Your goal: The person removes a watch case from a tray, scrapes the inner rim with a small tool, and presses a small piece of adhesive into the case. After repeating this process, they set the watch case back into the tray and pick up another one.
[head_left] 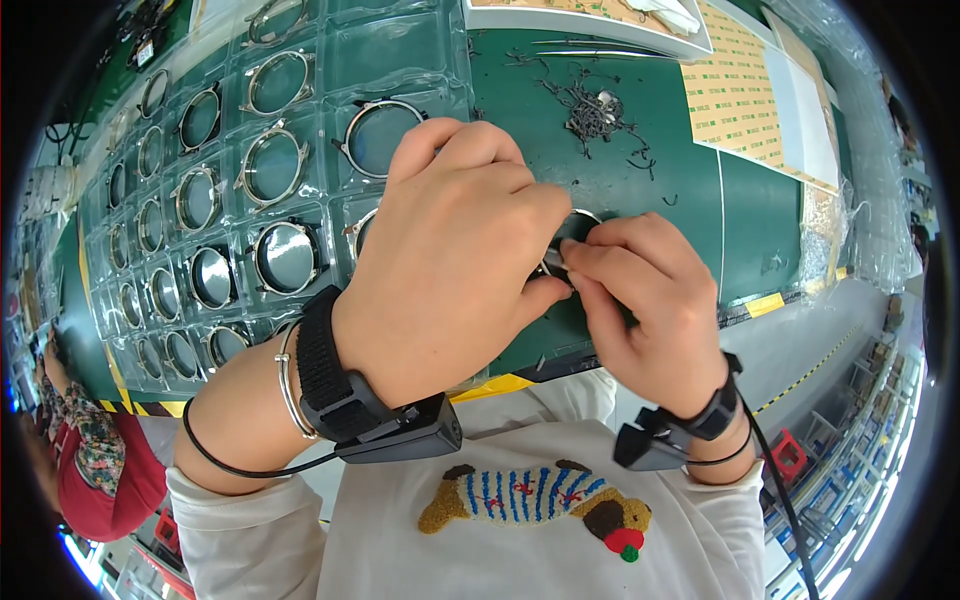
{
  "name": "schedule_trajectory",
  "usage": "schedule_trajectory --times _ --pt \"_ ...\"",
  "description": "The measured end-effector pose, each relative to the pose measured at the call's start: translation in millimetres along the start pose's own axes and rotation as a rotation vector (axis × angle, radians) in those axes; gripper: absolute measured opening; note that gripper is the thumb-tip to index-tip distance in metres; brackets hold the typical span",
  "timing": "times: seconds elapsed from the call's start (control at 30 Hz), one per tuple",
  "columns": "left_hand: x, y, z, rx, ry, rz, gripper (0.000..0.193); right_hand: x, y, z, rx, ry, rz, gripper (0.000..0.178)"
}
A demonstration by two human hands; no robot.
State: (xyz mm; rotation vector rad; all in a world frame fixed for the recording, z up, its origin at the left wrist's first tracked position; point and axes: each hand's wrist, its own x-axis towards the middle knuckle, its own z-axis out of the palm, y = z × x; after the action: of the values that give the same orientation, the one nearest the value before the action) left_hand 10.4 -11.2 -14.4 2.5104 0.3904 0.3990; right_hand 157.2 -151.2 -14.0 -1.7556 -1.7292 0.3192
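A round metal watch case (pixel 588 214) is held between my two hands over the front of the green table, mostly covered by fingers. My left hand (pixel 455 240) is closed, its curled fingers and thumb gripping the case's left side. On the other side, my right hand (pixel 645 295) pinches at the case with thumb and fingertips. A small shiny piece (pixel 553 261) shows between the fingertips; its kind is too hidden to tell. Left of my hands lies a clear plastic tray (pixel 395 35) with several watch cases, among them a silver and black one (pixel 350 140) beside my left knuckles.
Thin black strips (pixel 597 118) lie in a heap beyond my hands, with metal tweezers (pixel 600 52) behind them. At the back stand a white box (pixel 690 45) and tan adhesive sheets (pixel 735 105). Yellow and black tape (pixel 490 388) marks the table's front edge. Another person (pixel 110 470) is at the far left.
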Motion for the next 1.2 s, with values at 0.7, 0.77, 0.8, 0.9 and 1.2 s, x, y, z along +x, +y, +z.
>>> schedule_trajectory --times 0.7,0.77,0.8,0.9,1.2 --pt "0.0 0.7 0.5 -0.006 0.020 -0.005 0.046 3.3 -1.0 0.0 -0.022 -0.011 -0.017 0.020" --pt "-0.1 0.5 1.8 -0.012 0.025 -0.003 0.045 0.5 -4.8 5.0 -0.056 0.044 0.023 0.019" --pt "-0.6 0.8 2.4 -0.016 0.029 -0.002 0.045 -0.9 -6.8 6.8 -0.075 0.071 0.043 0.019" --pt "-1.5 1.2 2.2 -0.016 0.031 -0.009 0.044 -3.1 -11.6 11.2 -0.075 0.091 0.065 0.019" --pt "-3.2 0.9 0.9 -0.006 0.014 -0.013 0.041 7.1 2.4 -5.8 -0.027 -0.072 -0.063 0.020"
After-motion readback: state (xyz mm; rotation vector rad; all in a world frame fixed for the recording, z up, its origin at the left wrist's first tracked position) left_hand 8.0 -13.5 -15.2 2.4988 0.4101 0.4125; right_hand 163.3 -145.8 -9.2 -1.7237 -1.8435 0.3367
